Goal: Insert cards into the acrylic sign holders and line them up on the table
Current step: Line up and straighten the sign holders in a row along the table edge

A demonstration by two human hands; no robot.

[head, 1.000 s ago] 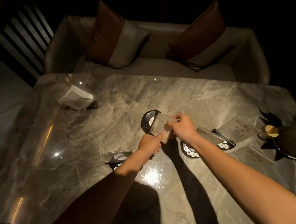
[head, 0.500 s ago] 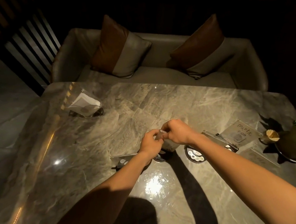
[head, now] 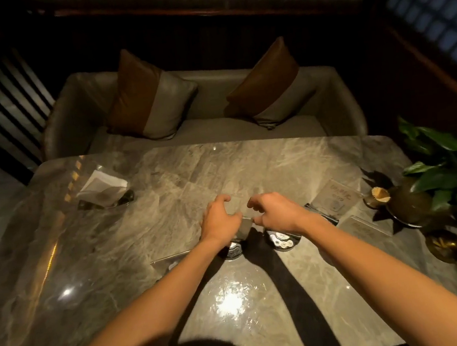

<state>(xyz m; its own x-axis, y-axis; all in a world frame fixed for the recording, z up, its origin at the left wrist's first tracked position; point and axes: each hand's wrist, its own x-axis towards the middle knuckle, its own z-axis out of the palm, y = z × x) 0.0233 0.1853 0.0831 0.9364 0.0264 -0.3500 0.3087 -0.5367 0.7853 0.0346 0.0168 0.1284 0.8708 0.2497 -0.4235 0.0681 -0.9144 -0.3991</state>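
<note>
An acrylic sign holder (head: 243,227) with a card in it stands upright on its round dark base on the marble table (head: 169,215). My left hand (head: 218,221) and my right hand (head: 277,213) hover on either side of its top edge. Their fingers are curled and apart, with both thumbs close to the panel. A second holder (head: 283,240) lies just right of it, partly under my right wrist. A third holder (head: 172,263) lies flat to the left, behind my left forearm. A printed card (head: 336,197) in a holder and another clear panel (head: 365,225) lie further right.
A napkin holder (head: 103,188) stands at the table's far left. A potted plant (head: 450,169) and small brass dishes (head: 443,244) crowd the right edge. A sofa (head: 215,128) with two cushions runs along the far side.
The holder was tilted in the air between both hands, then brought down onto its base. Both hands have opened and spread off it. The camera has tilted up.
</note>
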